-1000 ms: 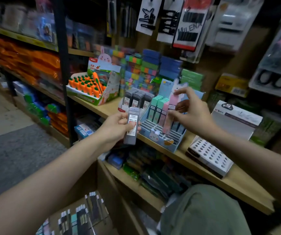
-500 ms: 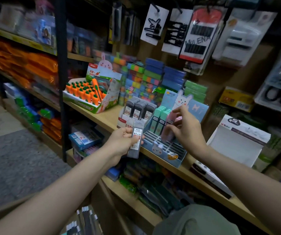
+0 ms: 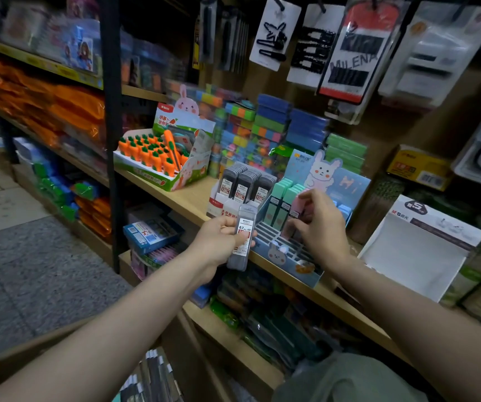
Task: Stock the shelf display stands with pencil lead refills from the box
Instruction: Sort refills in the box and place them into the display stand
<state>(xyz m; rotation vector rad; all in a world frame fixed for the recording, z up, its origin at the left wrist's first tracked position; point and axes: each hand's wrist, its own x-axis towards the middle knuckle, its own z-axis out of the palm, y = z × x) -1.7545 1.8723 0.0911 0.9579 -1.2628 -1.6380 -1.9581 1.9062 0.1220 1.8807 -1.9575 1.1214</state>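
Note:
My left hand [image 3: 219, 242] grips a grey lead refill case [image 3: 242, 236] with a white 0.7 label, upright in front of the shelf edge. Just behind it stands a white display stand [image 3: 219, 203] with three rows of the same grey cases [image 3: 243, 181]. My right hand [image 3: 319, 227] pinches a pink refill case [image 3: 297, 208] and holds it at the slots of the blue bunny display stand [image 3: 291, 256], next to mint-green cases [image 3: 284, 198]. At the bottom edge, the cardboard box [image 3: 30, 346] holds more refill packs [image 3: 152, 378].
A carrot-eraser display [image 3: 161, 158] stands on the wooden shelf [image 3: 187, 204] to the left. An empty white display box [image 3: 416, 248] sits to the right. Stacked coloured erasers fill the back; hair-clip cards hang above. A black upright post [image 3: 114, 140] divides the shelving.
My right hand has lowered the pink case down into the bunny stand. My left hand keeps hold of the grey case. The view has shifted closer and a little upward.

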